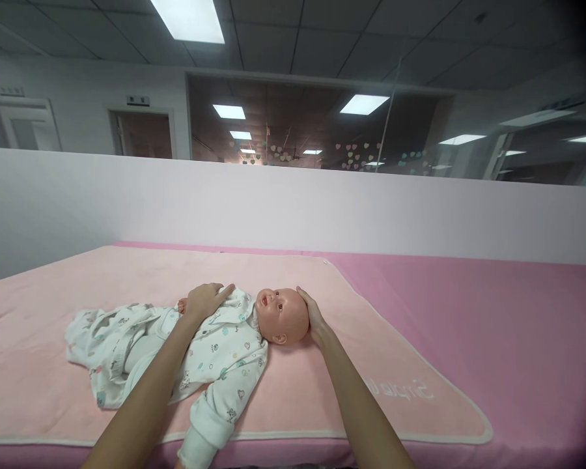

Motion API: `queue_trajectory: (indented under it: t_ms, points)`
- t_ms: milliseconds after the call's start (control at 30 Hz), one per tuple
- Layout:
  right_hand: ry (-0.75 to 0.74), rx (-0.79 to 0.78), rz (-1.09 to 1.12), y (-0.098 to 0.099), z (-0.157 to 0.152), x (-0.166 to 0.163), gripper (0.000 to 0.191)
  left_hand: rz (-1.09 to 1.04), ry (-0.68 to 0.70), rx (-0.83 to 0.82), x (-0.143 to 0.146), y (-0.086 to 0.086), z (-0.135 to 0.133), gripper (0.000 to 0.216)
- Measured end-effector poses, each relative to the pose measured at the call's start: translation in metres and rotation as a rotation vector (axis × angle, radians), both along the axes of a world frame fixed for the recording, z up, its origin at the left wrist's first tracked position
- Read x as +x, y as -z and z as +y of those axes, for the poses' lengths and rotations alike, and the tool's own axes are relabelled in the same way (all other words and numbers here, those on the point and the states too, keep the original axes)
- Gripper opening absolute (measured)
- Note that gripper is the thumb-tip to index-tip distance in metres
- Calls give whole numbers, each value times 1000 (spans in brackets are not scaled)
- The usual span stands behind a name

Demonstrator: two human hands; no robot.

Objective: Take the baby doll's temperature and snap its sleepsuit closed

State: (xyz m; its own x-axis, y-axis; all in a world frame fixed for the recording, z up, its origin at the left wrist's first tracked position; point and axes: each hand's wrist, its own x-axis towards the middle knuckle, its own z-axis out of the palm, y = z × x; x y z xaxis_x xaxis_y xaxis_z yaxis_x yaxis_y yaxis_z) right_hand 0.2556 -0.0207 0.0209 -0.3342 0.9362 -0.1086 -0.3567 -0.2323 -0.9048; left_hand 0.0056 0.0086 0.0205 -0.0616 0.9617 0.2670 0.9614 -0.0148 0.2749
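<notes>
- Baby doll (pixel 224 348) lay on its back at eight o'clock from the middle of the view, its bald head (pixel 286 319) pointing to three o'clock and its legs to nine.
- The left hand (pixel 208 301) lay palm-down over the doll's far upper body, touching the printed white top (pixel 234 335); whether its fingers gripped the cloth or the arm, I could not tell.
- At nine o'clock from that hand, the doll's small far hand (pixel 181 305) showed.
- The right hand (pixel 315 316) cupped the crown at three o'clock on the head; whether it clasped or merely steadied it, I could not tell, the palm being hidden.
- The near sleeve (pixel 227 400) stretched toward seven o'clock from the shoulder.
- Beneath everything was a peach-pink blanket (pixel 385 339), white-edged, with pale lettering (pixel 415 389) at four o'clock.
- A deeper pink sheet (pixel 498 339) showed at three o'clock beyond it, and a white partition (pixel 293 208) stood at twelve.
</notes>
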Motion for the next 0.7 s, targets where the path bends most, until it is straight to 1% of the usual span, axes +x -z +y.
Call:
queue_trajectory:
  t_ms: [300,500,700]
  points:
    - [68,-48,-32,-5,-5,-4,45,3,-2,-2,1,-1,-1,61]
    - [71,-39,1,-7,-8,-4,41,-2,6,2,1,-1,-2,61]
    - [55,-55,-15,-8,-9,-4,44,2,4,-6,1,-1,-2,60]
